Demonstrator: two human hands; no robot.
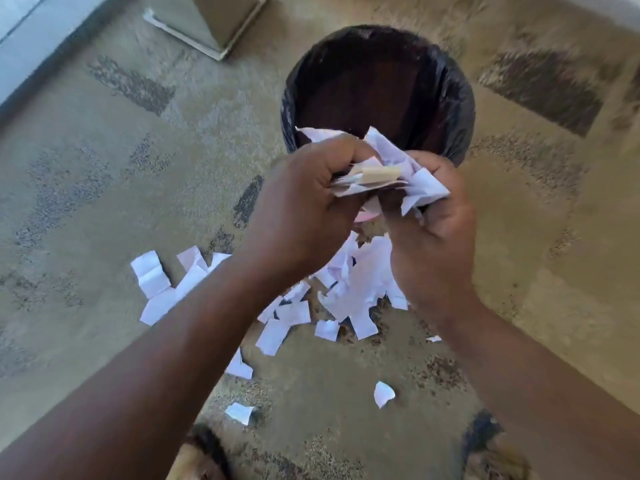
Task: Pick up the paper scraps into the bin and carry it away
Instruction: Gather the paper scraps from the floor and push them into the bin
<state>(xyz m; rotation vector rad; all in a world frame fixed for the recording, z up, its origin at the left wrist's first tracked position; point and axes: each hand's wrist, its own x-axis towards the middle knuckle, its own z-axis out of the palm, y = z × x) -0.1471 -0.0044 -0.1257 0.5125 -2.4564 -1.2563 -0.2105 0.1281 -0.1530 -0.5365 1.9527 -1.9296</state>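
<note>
I have both hands raised just short of the bin [464,109], with a bundle of scraps [398,157] squeezed between them; my left hand [304,206] curls its fingers round the near side of the bundle, and my right hand [433,230] pinches the crumpled white sheets on the other side, with a tan strip [379,174] wedged in the middle. The bin stands on the carpet [104,168] straight ahead, lined with a dark bag, its mouth wide and apparently empty as far as I can see; the bundle hangs over its near rim, not yet fully above the opening.

To do this step well, I judge I should carry both hands further forward until the whole bundle sits over the middle of the mouth, then lower a little before letting go; releasing here would likely spill loose bits down the outside of the liner. I would part the hands together, fingers spreading downward, so nothing clings to a palm.

Much is left: a heap of scraps [349,292] lies on the floor beneath my wrists, more pieces spread out to the left [152,275], and a few strays lie nearer me [382,393]; I expect several more handfuls before the bin can be carried off. A pale box [207,19] stands beyond on the left, well apart from the work.
</note>
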